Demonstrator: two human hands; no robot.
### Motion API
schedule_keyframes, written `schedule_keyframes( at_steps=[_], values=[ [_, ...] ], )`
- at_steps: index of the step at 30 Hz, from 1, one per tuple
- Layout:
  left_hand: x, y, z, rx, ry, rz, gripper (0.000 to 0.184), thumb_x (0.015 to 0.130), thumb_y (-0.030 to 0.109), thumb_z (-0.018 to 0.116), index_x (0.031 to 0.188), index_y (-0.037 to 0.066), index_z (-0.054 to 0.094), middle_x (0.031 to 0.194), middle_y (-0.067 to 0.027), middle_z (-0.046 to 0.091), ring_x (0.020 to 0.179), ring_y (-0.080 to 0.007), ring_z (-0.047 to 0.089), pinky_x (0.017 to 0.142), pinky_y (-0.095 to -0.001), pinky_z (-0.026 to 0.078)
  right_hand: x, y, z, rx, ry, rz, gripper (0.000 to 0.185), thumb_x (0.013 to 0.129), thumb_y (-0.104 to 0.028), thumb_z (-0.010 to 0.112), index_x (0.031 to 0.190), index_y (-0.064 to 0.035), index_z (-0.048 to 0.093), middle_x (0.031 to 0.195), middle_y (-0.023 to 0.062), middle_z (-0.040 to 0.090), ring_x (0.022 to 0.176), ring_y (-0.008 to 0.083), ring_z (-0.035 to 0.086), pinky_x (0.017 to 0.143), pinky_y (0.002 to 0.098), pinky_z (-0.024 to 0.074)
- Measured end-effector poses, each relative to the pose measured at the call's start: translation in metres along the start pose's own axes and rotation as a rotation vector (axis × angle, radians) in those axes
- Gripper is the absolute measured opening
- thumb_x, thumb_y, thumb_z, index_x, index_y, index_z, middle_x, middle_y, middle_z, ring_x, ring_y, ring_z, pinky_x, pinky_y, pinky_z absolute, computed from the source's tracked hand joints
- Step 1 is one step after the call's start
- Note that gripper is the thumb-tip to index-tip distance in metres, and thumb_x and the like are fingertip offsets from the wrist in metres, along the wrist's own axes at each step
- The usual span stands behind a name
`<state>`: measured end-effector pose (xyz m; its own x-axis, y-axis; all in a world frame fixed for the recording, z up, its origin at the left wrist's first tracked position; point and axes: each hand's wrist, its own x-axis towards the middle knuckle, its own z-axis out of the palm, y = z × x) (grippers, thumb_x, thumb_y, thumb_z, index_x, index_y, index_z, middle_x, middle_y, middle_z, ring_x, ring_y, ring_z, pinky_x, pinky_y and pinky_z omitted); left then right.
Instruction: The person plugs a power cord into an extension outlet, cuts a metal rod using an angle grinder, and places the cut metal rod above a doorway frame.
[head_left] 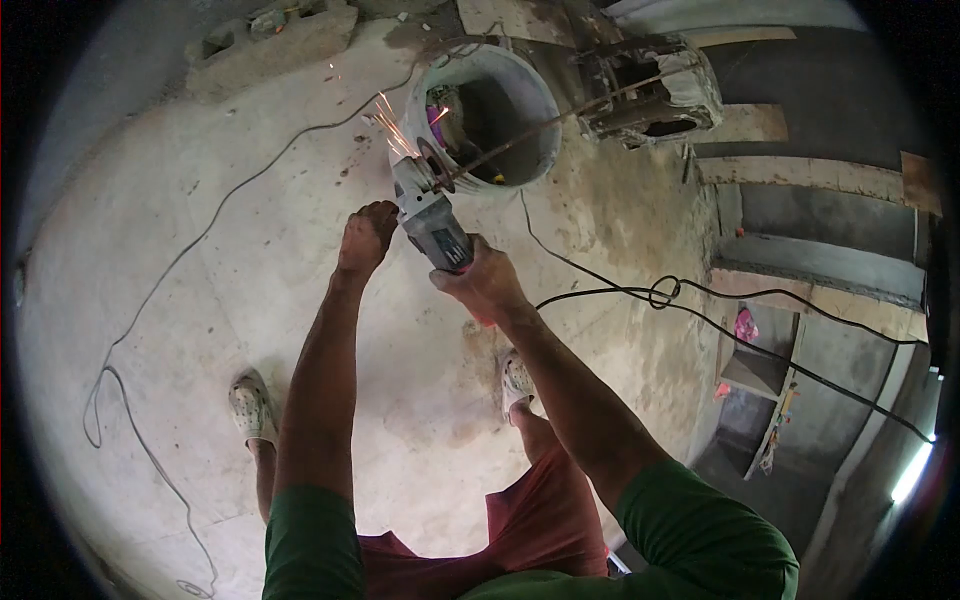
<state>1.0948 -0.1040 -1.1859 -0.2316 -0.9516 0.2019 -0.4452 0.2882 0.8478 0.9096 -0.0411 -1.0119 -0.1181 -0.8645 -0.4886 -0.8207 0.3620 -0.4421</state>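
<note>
An angle grinder (436, 228) is in my right hand (484, 277), whose fingers wrap round its rear body. My left hand (370, 233) is closed at the left side of the grinder's head; what its fingers grip there is hard to make out. The grinder's disc (435, 165) touches the near end of a long rusty rod (540, 127), and orange sparks (392, 125) fly up and to the left. The rod slants across the mouth of a round white bucket (545, 95) and over a worn block-like object (650, 95). Inside the bucket are dark and purple items.
A thin cable (232, 190) loops over the concrete floor (250, 300) on the left. Black cables (660, 292) run to the right, near shelving (755, 372). A concrete block (270, 50) lies at the upper left. My feet in light clogs (252, 405) stand apart.
</note>
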Motion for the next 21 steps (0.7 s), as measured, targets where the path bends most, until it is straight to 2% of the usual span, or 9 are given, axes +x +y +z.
schedule_keyframes(
  at_steps=[1,6,8,9,10,13,17,19,21],
  values=[
    [0.000,0.001,-0.001,0.003,0.002,-0.003,0.013,0.094,0.011,0.064,0.103,0.002,0.067,0.095,-0.0193,0.070,0.091,-0.0415,0.067,0.078,-0.0505,0.054,0.000,0.000,0.002,-0.003,0.023,-0.029,0.069,0.073,-0.041,0.079,0.122,0.0033,0.058,0.093,0.0200,0.074,0.089,0.0383,0.074,0.085,0.0443,0.0587],
    [0.000,-0.010,0.009,0.076,-0.077,-0.042,0.016,0.097,0.017,0.060,0.093,0.001,0.064,0.089,-0.0185,0.068,0.088,-0.0408,0.066,0.076,-0.0507,0.053,-0.001,0.003,0.001,0.005,0.021,-0.048,0.069,0.073,-0.043,0.080,0.119,0.0035,0.060,0.096,0.0211,0.074,0.090,0.0365,0.074,0.086,0.0432,0.0579],
    [-0.002,-0.013,0.010,-0.001,0.068,0.159,0.022,0.099,0.022,0.058,0.090,0.004,0.063,0.084,-0.0182,0.065,0.082,-0.0415,0.064,0.073,-0.0517,0.052,0.002,0.002,0.004,0.006,0.009,-0.014,0.069,0.073,-0.043,0.080,0.119,0.0036,0.060,0.098,0.0215,0.074,0.091,0.0345,0.074,0.086,0.0424,0.0576],
    [-0.006,-0.029,0.030,0.056,0.115,0.110,0.023,0.099,0.025,0.059,0.091,0.004,0.063,0.085,-0.0188,0.066,0.082,-0.0419,0.065,0.073,-0.0519,0.052,0.000,-0.004,0.001,0.007,-0.022,0.046,0.068,0.073,-0.042,0.080,0.119,0.0039,0.060,0.098,0.0215,0.074,0.091,0.0336,0.074,0.086,0.0419,0.0574],
    [-0.005,-0.016,0.016,-0.061,0.066,0.015,0.026,0.099,0.028,0.060,0.091,0.004,0.065,0.086,-0.0190,0.067,0.082,-0.0417,0.066,0.074,-0.0518,0.052,-0.001,-0.009,-0.003,-0.001,-0.029,0.029,0.069,0.073,-0.041,0.080,0.120,0.0038,0.060,0.099,0.0193,0.074,0.091,0.0324,0.074,0.086,0.0416,0.0575],
    [-0.006,0.004,0.001,-0.103,0.021,-0.120,0.030,0.099,0.031,0.063,0.088,0.004,0.065,0.085,-0.0192,0.067,0.082,-0.0414,0.066,0.074,-0.0518,0.052,-0.002,-0.009,-0.001,-0.023,-0.011,0.010,0.069,0.072,-0.040,0.081,0.121,0.0041,0.059,0.100,0.0190,0.074,0.091,0.0321,0.074,0.085,0.0418,0.0576],
    [-0.005,0.008,-0.005,-0.085,0.033,-0.118,0.030,0.098,0.031,0.065,0.086,0.003,0.066,0.083,-0.0189,0.067,0.082,-0.0408,0.067,0.074,-0.0519,0.052,0.004,0.005,0.004,-0.098,-0.013,0.014,0.068,0.072,-0.039,0.082,0.121,0.0031,0.059,0.098,0.0191,0.074,0.090,0.0317,0.074,0.085,0.0415,0.0581],
    [-0.005,0.007,-0.006,-0.087,-0.061,-0.159,0.021,0.099,0.022,0.063,0.094,0.002,0.064,0.088,-0.0212,0.067,0.086,-0.0435,0.066,0.076,-0.0515,0.053,0.003,0.001,0.003,-0.099,-0.015,0.032,0.068,0.072,-0.038,0.082,0.122,0.0030,0.059,0.098,0.0192,0.074,0.090,0.0315,0.074,0.085,0.0413,0.0583],
    [-0.006,0.005,-0.005,-0.109,-0.028,-0.130,0.021,0.099,0.022,0.063,0.094,0.002,0.064,0.087,-0.0209,0.067,0.085,-0.0435,0.066,0.076,-0.0515,0.053,0.001,-0.005,0.002,-0.089,-0.020,0.046,0.068,0.072,-0.038,0.082,0.122,0.0027,0.059,0.098,0.0191,0.074,0.090,0.0313,0.074,0.085,0.0413,0.0584]
  ],
)
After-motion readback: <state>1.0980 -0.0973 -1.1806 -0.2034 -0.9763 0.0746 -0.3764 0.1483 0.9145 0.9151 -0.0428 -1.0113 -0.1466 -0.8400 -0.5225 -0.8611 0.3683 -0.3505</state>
